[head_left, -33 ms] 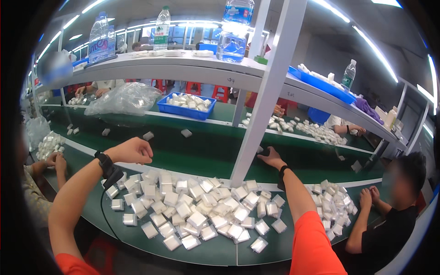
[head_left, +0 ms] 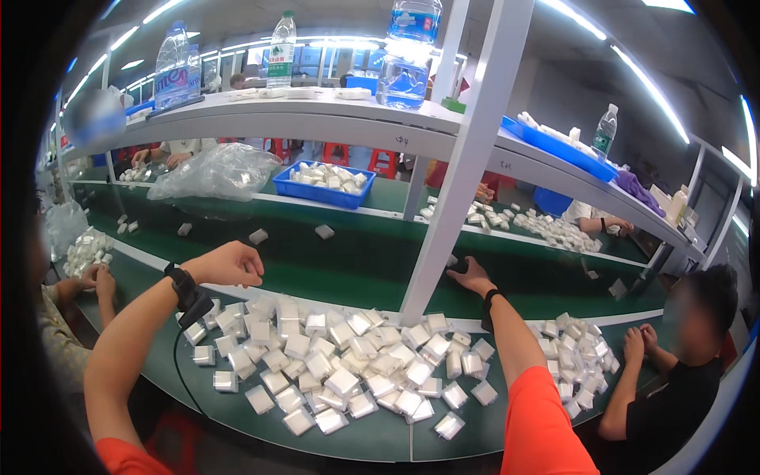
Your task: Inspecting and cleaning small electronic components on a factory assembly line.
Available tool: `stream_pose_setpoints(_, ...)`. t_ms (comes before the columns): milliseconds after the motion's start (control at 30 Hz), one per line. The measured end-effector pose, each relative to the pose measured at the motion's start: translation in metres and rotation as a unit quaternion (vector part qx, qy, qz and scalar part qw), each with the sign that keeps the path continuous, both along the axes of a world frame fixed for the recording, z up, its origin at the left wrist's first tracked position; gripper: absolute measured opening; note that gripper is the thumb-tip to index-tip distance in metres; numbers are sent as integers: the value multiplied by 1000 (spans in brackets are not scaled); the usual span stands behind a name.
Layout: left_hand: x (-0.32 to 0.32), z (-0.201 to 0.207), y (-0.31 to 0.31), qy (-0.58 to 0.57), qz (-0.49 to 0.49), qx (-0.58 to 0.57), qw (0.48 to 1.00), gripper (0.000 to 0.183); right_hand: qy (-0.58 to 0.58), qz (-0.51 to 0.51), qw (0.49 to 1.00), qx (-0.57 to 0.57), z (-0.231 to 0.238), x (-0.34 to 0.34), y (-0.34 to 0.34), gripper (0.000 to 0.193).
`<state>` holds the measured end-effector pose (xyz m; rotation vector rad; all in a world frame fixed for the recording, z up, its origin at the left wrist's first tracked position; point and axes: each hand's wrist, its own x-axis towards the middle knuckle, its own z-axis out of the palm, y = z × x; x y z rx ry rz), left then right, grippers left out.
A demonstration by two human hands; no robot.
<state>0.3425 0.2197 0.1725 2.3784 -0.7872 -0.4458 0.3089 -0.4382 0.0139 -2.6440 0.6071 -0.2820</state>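
Note:
My left hand (head_left: 231,264) is held over the near side of the green belt (head_left: 348,269), its fingers curled inward. Whatever might be inside those fingers is hidden. Behind the slanted white post, my right hand (head_left: 473,277) reaches over the belt with thumb and fingers apart. A small pale packet (head_left: 452,260) lies just beyond its fingertips, partly covered by the post. Between my forearms, a wide heap of small white blocks in clear wrapping (head_left: 340,372) is spread on the green tabletop (head_left: 360,443).
A white post (head_left: 467,166) rises between my hands to a shelf (head_left: 317,111) with bottles. Loose packets (head_left: 324,231) lie on the belt. Beyond stand a blue tray (head_left: 323,190) and a clear plastic bag (head_left: 214,174). Another person (head_left: 673,364) sits at right beside a second heap (head_left: 578,360).

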Motion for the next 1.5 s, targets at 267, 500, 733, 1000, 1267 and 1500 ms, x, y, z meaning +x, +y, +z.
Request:
stream_pose_setpoints(267, 17, -27, -44, -7, -43, -12, 999, 28, 30, 11, 999, 26, 4, 1, -9, 82)
stream_pose_setpoints(500, 23, -41, -63, -28, -78, -4, 997, 28, -69, -16, 997, 14, -18, 16, -22, 71)
stream_pose_setpoints(733, 35, -70, -68, -37, -92, 5, 995, 30, -54, -15, 998, 29, -19, 20, -36, 56)
stream_pose_setpoints(1000, 20, -58, -53, -69, -84, -16, 994, 20, -12, 100, 986, 133, 32, -43, -4, 60)
stream_pose_setpoints(1267, -107, -43, -70, -168, -108, -130, 971, 12, 25, 260, 946, 191, 102, -232, 100, 45)
stream_pose_setpoints(1500, -218, -39, -88, -226, -258, -84, 935, 20, -49, 263, 960, 78, 78, -303, 163, 54)
